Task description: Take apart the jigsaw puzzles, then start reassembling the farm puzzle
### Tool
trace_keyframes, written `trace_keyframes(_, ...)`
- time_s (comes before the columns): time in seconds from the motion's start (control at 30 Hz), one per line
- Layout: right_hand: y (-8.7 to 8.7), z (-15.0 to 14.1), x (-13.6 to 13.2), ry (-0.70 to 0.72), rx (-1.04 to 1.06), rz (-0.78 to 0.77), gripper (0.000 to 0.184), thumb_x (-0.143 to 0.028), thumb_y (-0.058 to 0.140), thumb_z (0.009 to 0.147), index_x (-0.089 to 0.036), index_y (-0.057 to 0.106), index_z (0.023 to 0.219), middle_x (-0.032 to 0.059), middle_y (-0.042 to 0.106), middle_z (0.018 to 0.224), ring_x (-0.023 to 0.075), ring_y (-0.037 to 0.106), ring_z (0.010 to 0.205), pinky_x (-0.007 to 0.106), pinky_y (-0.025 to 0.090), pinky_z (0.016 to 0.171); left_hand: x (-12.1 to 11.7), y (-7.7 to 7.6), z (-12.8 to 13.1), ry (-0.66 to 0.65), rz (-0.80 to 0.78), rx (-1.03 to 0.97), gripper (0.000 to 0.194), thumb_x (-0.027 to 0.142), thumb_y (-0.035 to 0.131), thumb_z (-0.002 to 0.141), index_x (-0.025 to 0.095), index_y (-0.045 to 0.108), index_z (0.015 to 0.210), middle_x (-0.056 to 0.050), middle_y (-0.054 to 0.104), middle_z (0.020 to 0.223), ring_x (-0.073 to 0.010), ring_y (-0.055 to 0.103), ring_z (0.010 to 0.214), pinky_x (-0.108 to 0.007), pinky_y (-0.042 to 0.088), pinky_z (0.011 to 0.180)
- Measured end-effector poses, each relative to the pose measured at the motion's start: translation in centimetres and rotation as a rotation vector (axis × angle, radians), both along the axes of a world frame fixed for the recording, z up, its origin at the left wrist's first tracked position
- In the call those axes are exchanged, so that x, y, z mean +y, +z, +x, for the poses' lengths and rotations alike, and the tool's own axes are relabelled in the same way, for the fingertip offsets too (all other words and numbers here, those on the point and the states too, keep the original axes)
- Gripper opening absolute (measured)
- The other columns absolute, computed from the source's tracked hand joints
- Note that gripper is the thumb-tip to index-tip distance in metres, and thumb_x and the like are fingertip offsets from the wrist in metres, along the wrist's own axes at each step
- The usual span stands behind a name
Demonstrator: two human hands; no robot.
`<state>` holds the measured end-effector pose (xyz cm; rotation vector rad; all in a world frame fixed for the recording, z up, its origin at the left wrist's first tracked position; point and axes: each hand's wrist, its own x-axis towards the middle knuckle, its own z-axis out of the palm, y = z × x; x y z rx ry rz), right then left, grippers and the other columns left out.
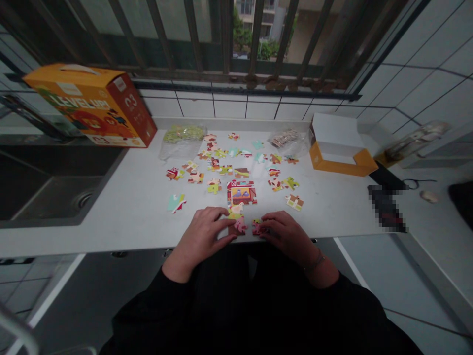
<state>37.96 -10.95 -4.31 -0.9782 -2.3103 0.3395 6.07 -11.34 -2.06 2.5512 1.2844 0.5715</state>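
My left hand (209, 229) rests at the left edge of some joined jigsaw pieces (236, 215), with its fingers and thumb bent around them. These pieces show yellow-green and pink parts and lie near the counter's front edge. Just to their right, my right hand (286, 229) pinches a pink and green jigsaw piece (256, 227), and a narrow gap separates it from the joined ones. Directly above is a joined red barn section (241, 193), which appears to touch the lower pieces. My fingers partly cover the held pieces.
Several loose jigsaw pieces (242, 172) are scattered over the white counter (133, 207). Behind them lie two plastic bags of pieces, one greenish (185, 134) and one brown (286, 139). An orange box (96, 106) stands by the sink (62, 197). An open white-and-orange box (338, 143) sits right.
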Motion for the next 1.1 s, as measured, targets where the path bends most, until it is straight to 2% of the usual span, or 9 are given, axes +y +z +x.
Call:
trace_keyframes(0.23,0.2,-1.1,0.7,0.041,-0.062,0.054,0.018,-0.032,0.075,0.105,-0.024,0.077,0.121,0.0112,0.077,0.121,0.0266,0.071,0.109,0.043,0.055,0.094,-0.2,0.7,0.4,-0.057,-0.011,0.013,0.030,0.042,0.066,0.108,0.035,0.074,0.136,-0.005,0.072,0.143,-0.0303,0.063,0.132,-0.050,0.045,0.106)
trace_keyframes(0.53,0.4,-2.0,0.8,0.034,-0.131,0.089,0.022,-0.036,0.073,0.107,-0.038,0.080,0.128,0.0055,0.076,0.122,0.0220,0.068,0.105,0.038,0.049,0.093,-0.3,0.5,0.7,-0.043,-0.021,-0.015,0.024,0.038,0.067,0.108,0.033,0.074,0.130,-0.005,0.072,0.144,-0.0290,0.063,0.136,-0.051,0.044,0.108)
trace_keyframes(0.67,0.6,-2.3,0.5,0.012,-0.140,0.099,0.020,-0.037,0.073,0.107,-0.038,0.081,0.126,0.0053,0.076,0.123,0.0228,0.067,0.106,0.039,0.047,0.091,-0.3,0.4,1.5,-0.055,-0.034,-0.068,0.022,0.032,0.067,0.106,0.029,0.073,0.127,-0.007,0.072,0.144,-0.0285,0.063,0.138,-0.050,0.045,0.110)
trace_keyframes(0.77,0.8,-2.5,0.4,0.001,-0.130,0.070,0.018,-0.039,0.073,0.107,-0.037,0.082,0.123,0.0047,0.076,0.122,0.0231,0.067,0.106,0.040,0.046,0.091,-0.4,0.5,1.9,-0.060,-0.041,-0.051,0.028,0.031,0.065,0.107,0.028,0.069,0.134,-0.008,0.072,0.144,-0.0286,0.064,0.137,-0.051,0.046,0.111)
trace_keyframes(0.93,0.8,-2.4,0.5,0.021,-0.094,0.018,0.019,-0.032,0.074,0.105,-0.036,0.081,0.123,0.0054,0.075,0.119,0.0241,0.068,0.107,0.041,0.048,0.093,-0.4,0.0,2.2,-0.118,-0.027,0.032,0.038,0.029,0.057,0.111,0.035,0.062,0.149,-0.006,0.067,0.155,-0.0297,0.056,0.149,-0.057,0.038,0.121)
trace_keyframes(1.03,0.8,-2.3,0.5,0.026,-0.056,0.006,0.021,-0.029,0.075,0.103,-0.034,0.080,0.123,0.0057,0.075,0.115,0.0244,0.067,0.104,0.042,0.049,0.093,-0.5,-0.3,2.6,-0.112,-0.045,0.045,0.034,0.030,0.059,0.111,0.037,0.064,0.144,-0.004,0.068,0.154,-0.0292,0.058,0.147,-0.059,0.036,0.122)
trace_keyframes(1.1,0.7,-2.2,0.3,0.010,0.005,0.000,0.014,-0.029,0.072,0.104,-0.029,0.080,0.117,0.0065,0.075,0.108,0.0242,0.067,0.100,0.040,0.050,0.089,-0.5,-0.2,2.8,-0.105,-0.055,0.044,0.029,0.030,0.061,0.110,0.035,0.067,0.138,-0.004,0.069,0.152,-0.0288,0.060,0.144,-0.058,0.038,0.121)
